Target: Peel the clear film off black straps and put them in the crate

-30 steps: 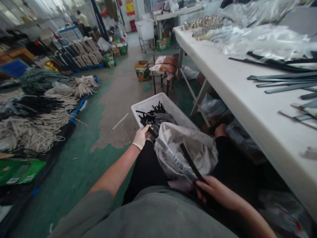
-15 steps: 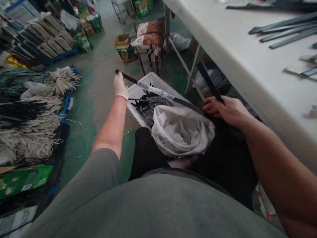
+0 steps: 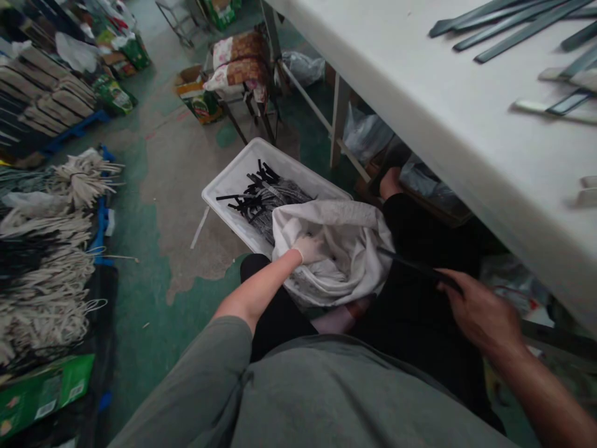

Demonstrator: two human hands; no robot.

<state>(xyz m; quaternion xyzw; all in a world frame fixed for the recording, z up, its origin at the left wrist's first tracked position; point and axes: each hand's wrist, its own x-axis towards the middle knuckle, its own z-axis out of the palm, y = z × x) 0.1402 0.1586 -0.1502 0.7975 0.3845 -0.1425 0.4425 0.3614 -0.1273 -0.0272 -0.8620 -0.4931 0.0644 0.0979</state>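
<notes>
Since the gloved left hand point(image 3: 310, 249) has entered the white sack point(image 3: 334, 213), the right hand point(image 3: 482, 311) alone retains the black strap point(image 3: 415, 265).
Hands apart; left grip, inside the sack's left rim, cannot be determined.

I read: off-white sack point(image 3: 347, 249), black strip point(image 3: 413, 264), white crate point(image 3: 301, 168), black-and-grey straps point(image 3: 280, 194); brown-and-white patterned cushion point(image 3: 242, 51) at 11 o'clock.

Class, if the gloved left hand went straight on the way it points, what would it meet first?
Probably the inner folds of the white sack; the left hand is at its open mouth, though depth there is unclear.
</notes>
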